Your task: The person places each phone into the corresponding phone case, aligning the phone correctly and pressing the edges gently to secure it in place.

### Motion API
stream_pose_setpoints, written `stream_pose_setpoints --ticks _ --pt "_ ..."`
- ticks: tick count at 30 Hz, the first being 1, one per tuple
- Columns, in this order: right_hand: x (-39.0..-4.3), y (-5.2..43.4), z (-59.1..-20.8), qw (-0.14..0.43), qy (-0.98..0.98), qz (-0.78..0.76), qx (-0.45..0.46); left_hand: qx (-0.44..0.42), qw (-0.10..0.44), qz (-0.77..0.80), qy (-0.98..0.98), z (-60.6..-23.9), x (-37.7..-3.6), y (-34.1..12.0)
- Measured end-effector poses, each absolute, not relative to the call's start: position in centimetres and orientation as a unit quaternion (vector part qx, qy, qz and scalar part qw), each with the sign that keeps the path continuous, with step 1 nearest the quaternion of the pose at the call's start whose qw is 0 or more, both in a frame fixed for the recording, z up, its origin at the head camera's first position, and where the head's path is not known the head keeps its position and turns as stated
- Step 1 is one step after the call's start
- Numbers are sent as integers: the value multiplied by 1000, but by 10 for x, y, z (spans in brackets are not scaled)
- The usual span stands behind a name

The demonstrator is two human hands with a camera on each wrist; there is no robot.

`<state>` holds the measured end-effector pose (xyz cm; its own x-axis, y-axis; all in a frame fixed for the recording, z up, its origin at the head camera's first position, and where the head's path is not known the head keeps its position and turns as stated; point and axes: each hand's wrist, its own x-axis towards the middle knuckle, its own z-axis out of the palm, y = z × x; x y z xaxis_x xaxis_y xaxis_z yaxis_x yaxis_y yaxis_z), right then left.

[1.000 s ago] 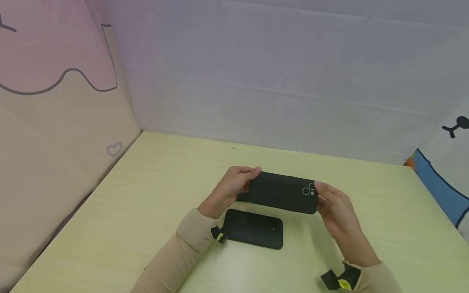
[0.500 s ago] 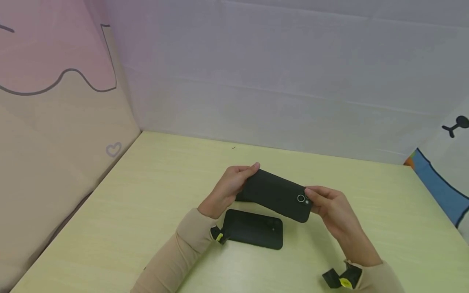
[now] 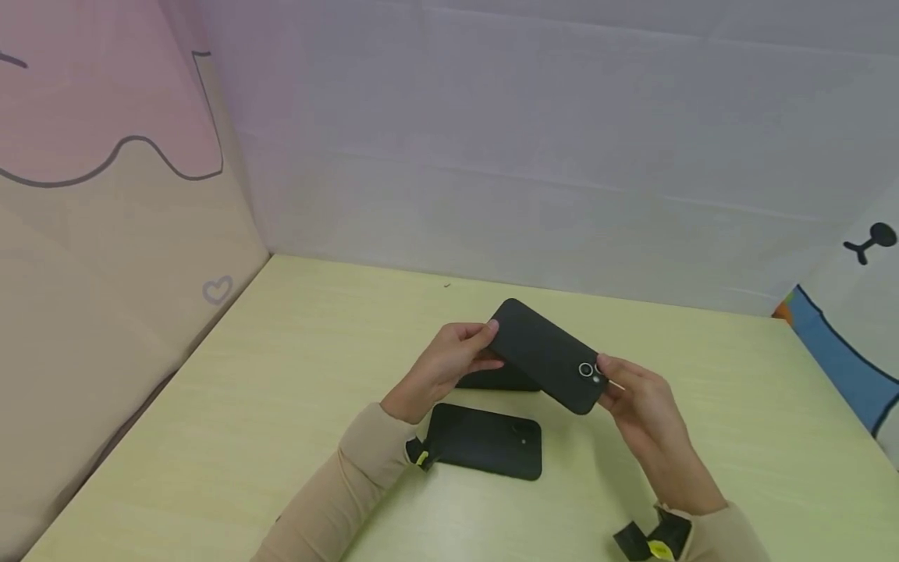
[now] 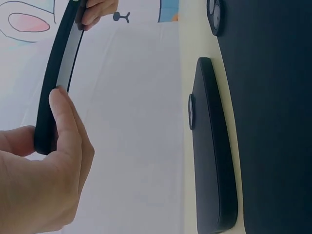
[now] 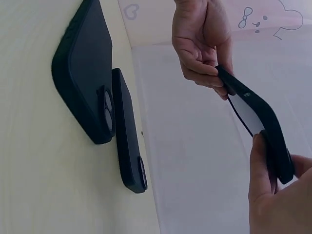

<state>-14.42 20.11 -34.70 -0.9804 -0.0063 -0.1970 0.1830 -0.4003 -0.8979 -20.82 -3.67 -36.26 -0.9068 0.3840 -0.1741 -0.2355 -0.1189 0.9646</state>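
Both hands hold a black phone (image 3: pixel 544 351) tilted above the table, its back with ringed lenses facing the head camera. My left hand (image 3: pixel 442 363) pinches the upper left end between thumb and fingers. At the lens end, my right hand (image 3: pixel 649 402) grips the corner. Both wrist views show the phone edge-on, with a light grey strip on its far face, beside the left hand's fingers (image 4: pixel 68 126) and the right thumb side. Below lies a second black phone (image 3: pixel 485 441), back up. A third black phone (image 3: pixel 499 380) lies behind it, partly hidden by the left hand and the held phone.
The pale yellow table (image 3: pixel 316 336) meets a white cloth wall (image 3: pixel 548 156) at the back. Printed cloth (image 3: pixel 119 312) with a heart hangs at the left, and more stands at the right. Black wrist mounts (image 3: pixel 656 538) sit at the sleeves.
The held phone has gone from nearly level to a steeper slant, its left end raised. It dipped closer at the right, then rose slightly. More of the third phone shows.
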Motion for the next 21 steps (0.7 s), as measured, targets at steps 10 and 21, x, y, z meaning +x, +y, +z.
stream_pose_setpoints --ticks 10,21 --pt "-143 206 -349 181 671 -710 -111 32 185 715 673 -355 -209 -44" --pt "-142 204 -353 174 727 -655 -110 31 189 744 640 -363 -208 -35"
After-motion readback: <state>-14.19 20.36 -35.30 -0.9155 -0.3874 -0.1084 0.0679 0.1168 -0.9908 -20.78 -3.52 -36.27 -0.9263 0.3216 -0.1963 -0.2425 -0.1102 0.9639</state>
